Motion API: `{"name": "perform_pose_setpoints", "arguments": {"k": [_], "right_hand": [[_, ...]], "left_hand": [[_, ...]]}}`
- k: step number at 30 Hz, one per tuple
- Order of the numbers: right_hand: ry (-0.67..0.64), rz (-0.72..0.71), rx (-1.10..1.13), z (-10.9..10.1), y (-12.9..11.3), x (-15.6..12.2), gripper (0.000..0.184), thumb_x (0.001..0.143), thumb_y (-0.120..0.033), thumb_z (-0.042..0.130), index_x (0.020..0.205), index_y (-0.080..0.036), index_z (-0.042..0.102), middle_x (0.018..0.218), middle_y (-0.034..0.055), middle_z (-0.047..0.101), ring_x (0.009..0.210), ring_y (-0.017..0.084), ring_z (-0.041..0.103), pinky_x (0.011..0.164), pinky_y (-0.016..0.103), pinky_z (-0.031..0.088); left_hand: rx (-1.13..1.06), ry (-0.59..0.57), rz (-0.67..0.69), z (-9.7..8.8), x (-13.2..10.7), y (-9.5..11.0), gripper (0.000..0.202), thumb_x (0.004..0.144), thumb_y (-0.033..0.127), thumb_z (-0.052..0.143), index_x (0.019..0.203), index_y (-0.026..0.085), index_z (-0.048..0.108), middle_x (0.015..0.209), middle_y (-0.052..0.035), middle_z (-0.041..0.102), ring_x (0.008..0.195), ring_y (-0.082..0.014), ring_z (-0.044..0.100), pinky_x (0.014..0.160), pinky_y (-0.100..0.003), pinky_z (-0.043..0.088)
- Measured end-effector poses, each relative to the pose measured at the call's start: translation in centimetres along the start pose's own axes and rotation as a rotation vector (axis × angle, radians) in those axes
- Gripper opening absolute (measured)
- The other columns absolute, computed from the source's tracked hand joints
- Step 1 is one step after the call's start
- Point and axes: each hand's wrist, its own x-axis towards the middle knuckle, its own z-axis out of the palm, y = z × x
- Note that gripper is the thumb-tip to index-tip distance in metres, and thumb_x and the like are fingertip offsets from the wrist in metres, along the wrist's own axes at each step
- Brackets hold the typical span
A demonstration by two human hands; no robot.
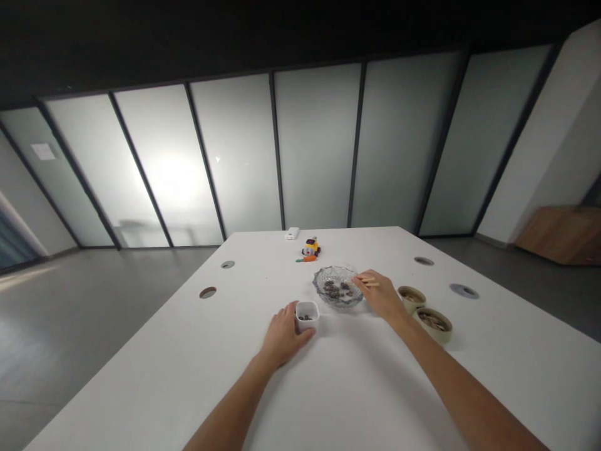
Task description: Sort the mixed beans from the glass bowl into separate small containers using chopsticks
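White cup (pixel 308 325), lower centre: probably light, rigid, smooth; best held by its side walls | left grip (pixel 283 336): curled round cup; right grip (pixel 381 295): pinched on wooden utensil (pixel 372 284) | glass bowl (pixel 341 303), right of centre: likely fragile | pale bowls (pixel 437 337), lower right: crowding right forearm (pixel 432 358).

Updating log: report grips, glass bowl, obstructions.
Left grip on white cup. Right grip holding wooden sticks at glass bowl; dark pieces inside. Pale pots beside right forearm.
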Motion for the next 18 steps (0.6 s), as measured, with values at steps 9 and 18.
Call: {"name": "perform_pose_setpoints", "arguments": {"k": [9,18], "right_hand": [[0.009,-0.022,-0.04,-0.2,-0.3,0.0,0.042,0.099,-0.05,0.045,0.076,-0.026,0.07,0.081,0.0087,0.075,0.079,0.026,0.071,0.077,0.039,0.055],[0.002,0.166,0.302,-1.0,-1.2,0.8,0.045,0.09,-0.065,0.056,0.076,-0.025,0.069,0.082,0.0101,0.077,0.075,0.03,0.075,0.069,0.046,0.063]], "left_hand": [[-0.01,0.007,0.01,0.1,0.0,-0.2,0.064,0.085,0.046,0.067,0.141,0.025,0.047,0.131,-0.0077,0.067,0.122,-0.0277,0.059,0.102,-0.035,0.042],[-0.015,0.014,0.032,0.1,0.0,-0.3,0.057,0.085,0.044,0.066,0.136,0.024,0.05,0.127,-0.0073,0.068,0.12,-0.027,0.06,0.098,-0.034,0.043]]}}
